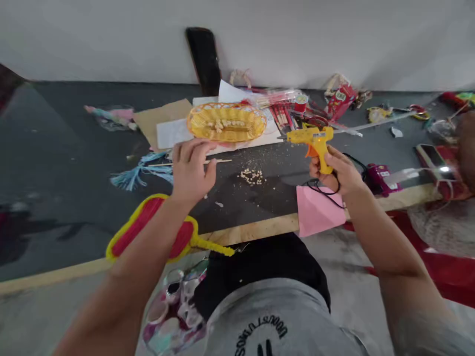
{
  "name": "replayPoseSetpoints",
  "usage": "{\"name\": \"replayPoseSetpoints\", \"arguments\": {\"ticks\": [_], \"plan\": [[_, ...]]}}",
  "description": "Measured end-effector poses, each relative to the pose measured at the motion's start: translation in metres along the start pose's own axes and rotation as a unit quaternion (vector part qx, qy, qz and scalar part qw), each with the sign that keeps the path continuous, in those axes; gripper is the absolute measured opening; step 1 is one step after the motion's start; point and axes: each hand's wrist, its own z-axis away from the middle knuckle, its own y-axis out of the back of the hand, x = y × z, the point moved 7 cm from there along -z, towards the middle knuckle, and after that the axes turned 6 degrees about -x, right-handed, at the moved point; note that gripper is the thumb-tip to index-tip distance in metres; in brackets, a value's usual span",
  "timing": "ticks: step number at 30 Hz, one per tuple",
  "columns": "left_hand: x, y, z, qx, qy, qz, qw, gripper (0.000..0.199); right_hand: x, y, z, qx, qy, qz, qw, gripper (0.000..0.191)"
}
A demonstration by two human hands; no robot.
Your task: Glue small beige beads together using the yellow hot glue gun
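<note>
My right hand [336, 170] is wrapped round the handle of a yellow glue gun [309, 136], whose nozzle points left. A clear glue stick [374, 123] sticks out of its back. My left hand [193, 170] is at the near side of a yellow woven basket [200, 123] that holds small pale pieces. A thin wooden stick [222, 160] passes by or under its fingers; whether they touch the stick is unclear. Small pale bits [252, 176] lie in a pile on the dark table between my hands.
Blue tassels [135, 173] and a red and yellow paddle-shaped piece [137, 222] lie at left. A phone [205, 59] leans on the wall. Pink paper [319, 210] overhangs the table's front edge [256, 230]. A purple device [380, 179] sits at right, near another person's hand [466, 148].
</note>
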Motion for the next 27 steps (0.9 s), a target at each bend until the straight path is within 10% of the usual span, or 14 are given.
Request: {"name": "replayPoseSetpoints", "arguments": {"ticks": [10, 18, 27], "plan": [[-0.002, -0.015, 0.025, -0.136, 0.049, -0.011, 0.989, 0.03, 0.048, -0.038, -0.051, -0.127, -0.039, -0.011, 0.991, 0.037], [0.032, -0.049, -0.007, -0.259, -0.03, 0.036, 0.965, 0.014, 0.058, -0.035, -0.047, -0.089, -0.04, -0.024, 0.995, 0.028], [0.035, -0.074, -0.017, -0.231, -0.065, 0.056, 0.969, 0.025, 0.056, -0.021, -0.052, -0.027, -0.033, -0.061, 0.997, 0.028]]}}
